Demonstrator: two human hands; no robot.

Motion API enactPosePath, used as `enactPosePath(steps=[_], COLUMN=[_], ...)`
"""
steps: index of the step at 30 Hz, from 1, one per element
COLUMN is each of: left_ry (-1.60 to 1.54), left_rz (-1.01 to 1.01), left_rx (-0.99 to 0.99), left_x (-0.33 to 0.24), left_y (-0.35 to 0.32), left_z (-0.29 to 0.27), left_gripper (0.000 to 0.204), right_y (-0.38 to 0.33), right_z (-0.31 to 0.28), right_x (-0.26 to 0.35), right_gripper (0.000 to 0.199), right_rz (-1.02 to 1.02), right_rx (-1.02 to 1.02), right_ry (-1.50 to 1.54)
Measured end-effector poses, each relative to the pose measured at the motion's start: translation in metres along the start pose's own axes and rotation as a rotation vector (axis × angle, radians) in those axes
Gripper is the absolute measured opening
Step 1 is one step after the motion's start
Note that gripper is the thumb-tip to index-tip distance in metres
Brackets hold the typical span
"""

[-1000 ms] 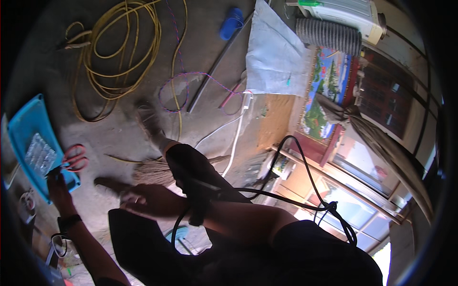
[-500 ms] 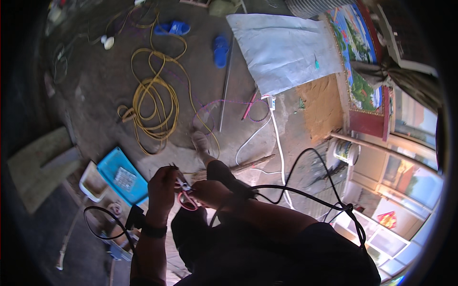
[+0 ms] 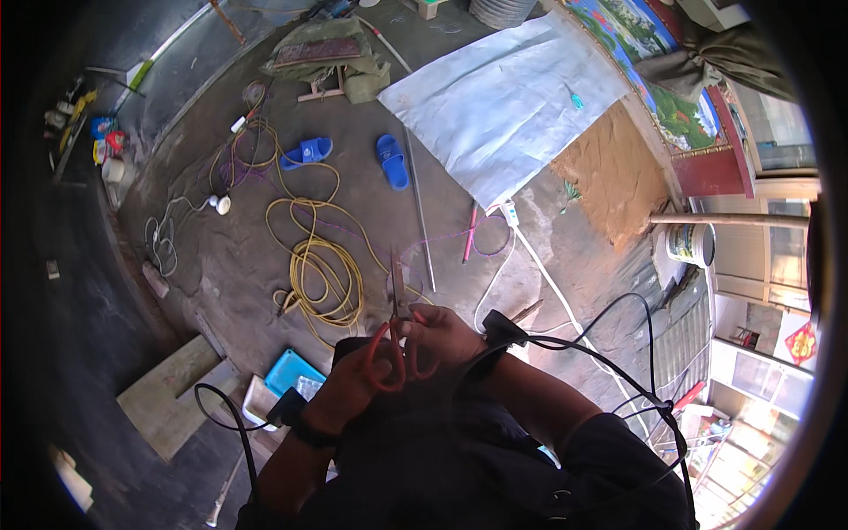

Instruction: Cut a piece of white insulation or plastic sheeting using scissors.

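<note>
- The left hand (image 3: pixel 349 384) and right hand (image 3: pixel 442 334) meet near the middle, just above the person's dark lap.
- Between them are red-handled scissors (image 3: pixel 395 340), blades pointing up and away, handles down toward the lap.
- The left hand is curled around the red handle loops; its fingers are closed on them.
- The right hand is closed too, touching the scissors at the upper handle, just beside the blades; what else it pinches, if anything, I cannot tell.
- Each wrist carries a black band with a black cable (image 3: pixel 609 353) looping off to the right and down.
- Just left of the left hand, on the ground, lies a blue tray (image 3: pixel 291 371), with a wooden plank (image 3: pixel 172 397) further left.
- Beyond the scissors, a yellow hose (image 3: pixel 322 265) lies coiled on the concrete.
- Far from the hands, two blue slippers (image 3: pixel 393 161) sit near a white sheet (image 3: pixel 508 106).
- To the right of the sheet there is a sand patch (image 3: pixel 614 177) and a white bucket (image 3: pixel 691 245).
</note>
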State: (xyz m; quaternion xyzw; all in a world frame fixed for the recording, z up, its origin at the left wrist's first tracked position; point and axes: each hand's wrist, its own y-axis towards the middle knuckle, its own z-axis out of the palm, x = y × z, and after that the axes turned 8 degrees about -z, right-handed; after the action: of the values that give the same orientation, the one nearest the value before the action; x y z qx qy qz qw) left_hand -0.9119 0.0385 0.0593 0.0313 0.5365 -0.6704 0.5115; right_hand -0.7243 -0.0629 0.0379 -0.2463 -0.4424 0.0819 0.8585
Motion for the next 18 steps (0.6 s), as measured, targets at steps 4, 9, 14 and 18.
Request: enactPosePath(steps=[4,9,14,18], left_ry=[0.066,0.366,0.246,0.309], left_rz=[0.120,0.093,0.066,-0.041], left_rx=[0.138,0.206,0.131,-0.065], left_x=[-0.028,-0.102,-0.142,-0.137], left_y=[0.014,0.032,0.039,0.041], left_z=[-0.002,-0.015,-0.053,-0.120], left_gripper=[0.040,0.038,0.032,0.027], right_y=[0.018,0.051,0.078,0.048], right_z=[-0.001,0.013,-0.008,-0.037], right_x=[0.007,0.030,0.026,0.017], right_gripper=[0.035,0.044,0.046,0.048], right_rz=[-0.170,-0.244,-0.288,0.009], right_rx=[0.026,-0.037,-0.189,-0.248], right_ry=[-0.082,-0.061,-0.585,-1.148])
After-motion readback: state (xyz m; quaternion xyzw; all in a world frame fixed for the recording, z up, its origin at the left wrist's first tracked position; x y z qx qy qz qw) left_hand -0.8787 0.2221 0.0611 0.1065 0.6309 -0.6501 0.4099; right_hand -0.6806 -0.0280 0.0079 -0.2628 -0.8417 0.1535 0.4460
